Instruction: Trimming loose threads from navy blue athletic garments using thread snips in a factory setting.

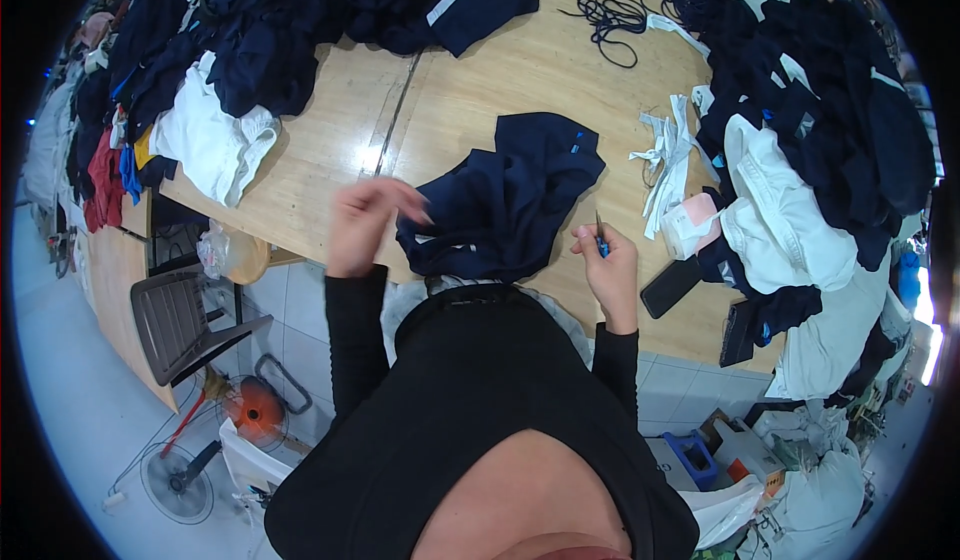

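A dark navy garment lies crumpled on the wooden table directly in front of me, with a small light-blue mark near its upper right corner. My left hand is raised at the garment's left edge, its fingers loosely bent and apart, slightly blurred, with nothing visible in them. To the right of the cloth, my right hand is closed around small thread snips. Their blue handle shows between the fingers, and the dark blades point away from me.
Navy garments pile up at the far left beside a white garment. White strips, a black phone and another white garment lie to the right. Dark cords are coiled farther back. A chair stands lower left.
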Motion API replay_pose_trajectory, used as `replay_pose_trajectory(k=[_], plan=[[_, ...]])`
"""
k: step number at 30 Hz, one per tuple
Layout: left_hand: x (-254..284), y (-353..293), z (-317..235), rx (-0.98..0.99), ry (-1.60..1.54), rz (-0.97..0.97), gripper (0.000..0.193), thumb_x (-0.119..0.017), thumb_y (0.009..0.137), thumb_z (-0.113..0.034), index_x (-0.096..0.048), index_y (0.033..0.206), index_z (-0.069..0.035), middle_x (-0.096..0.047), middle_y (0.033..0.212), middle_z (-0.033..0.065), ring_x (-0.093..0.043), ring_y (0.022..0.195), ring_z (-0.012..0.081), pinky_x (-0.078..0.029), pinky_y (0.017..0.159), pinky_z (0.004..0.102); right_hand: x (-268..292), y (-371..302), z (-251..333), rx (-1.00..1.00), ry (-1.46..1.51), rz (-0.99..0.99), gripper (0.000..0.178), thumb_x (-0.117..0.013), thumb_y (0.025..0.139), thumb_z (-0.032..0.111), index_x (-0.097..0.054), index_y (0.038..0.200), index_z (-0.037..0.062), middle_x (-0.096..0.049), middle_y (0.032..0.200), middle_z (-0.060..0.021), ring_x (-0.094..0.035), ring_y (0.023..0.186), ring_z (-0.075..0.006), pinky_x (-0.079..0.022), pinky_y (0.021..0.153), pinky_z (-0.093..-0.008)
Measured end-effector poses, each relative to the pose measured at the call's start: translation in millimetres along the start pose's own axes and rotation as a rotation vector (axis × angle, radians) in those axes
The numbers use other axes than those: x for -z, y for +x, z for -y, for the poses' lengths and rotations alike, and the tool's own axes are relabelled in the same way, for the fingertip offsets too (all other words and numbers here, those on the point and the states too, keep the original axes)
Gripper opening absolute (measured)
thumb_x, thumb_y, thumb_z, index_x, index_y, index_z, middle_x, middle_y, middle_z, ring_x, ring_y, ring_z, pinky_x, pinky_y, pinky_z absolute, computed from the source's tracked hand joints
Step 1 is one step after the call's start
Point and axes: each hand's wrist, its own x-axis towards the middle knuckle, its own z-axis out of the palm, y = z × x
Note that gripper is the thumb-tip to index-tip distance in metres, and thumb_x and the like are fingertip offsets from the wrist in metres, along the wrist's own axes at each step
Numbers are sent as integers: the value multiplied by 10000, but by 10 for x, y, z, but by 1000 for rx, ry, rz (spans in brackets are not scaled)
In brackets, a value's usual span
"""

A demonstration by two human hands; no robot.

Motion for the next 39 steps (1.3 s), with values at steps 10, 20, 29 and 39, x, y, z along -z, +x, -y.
replay_pose_trajectory(k=[10, 20, 29, 39], plan=[[-278, -192, -2, 48, 865, 253, 359, -905, 852, -214, -782, 1125, -15, -759, 1133, 141, -742, 1066, 329, -575, 957, 394, -440, 106, -334, -130, 233, 180, 193, -753, 1049, 189, -677, 1012, 15, -655, 783, -23, -608, 689, -61, -429, 533, -223], [-958, 93, 39, 45, 430, 331, 177, -712, 1072, -165, -624, 995, -31, -607, 829, -7, -509, 788, 70, -434, 675, 254, 32, -84, 523, -215, 1362, 80, 193, -606, 1142, 249, -637, 1003, 119, -651, 822, 1, -533, 573, -70, -293, 433, -219], [-1194, 285, -288, 150, 296, 555, 224, -791, 997, -96, -706, 1193, -30, -730, 984, 10, -576, 821, 30, -468, 740, 229, 201, -210, 815, -64, 1353, 62, 221, -541, 1168, 258, -626, 1010, 128, -666, 880, 14, -388, 471, -67, -252, 410, -209], [-1297, 206, -386, 313, 17, 421, 160, -757, 1020, -52, -686, 1161, -29, -721, 1033, 1, -626, 873, 26, -481, 763, 194, 67, -123, 612, 16, 729, -257, 184, -633, 1126, 212, -672, 1106, 33, -694, 871, -38, -629, 666, -85, -449, 534, -206]])
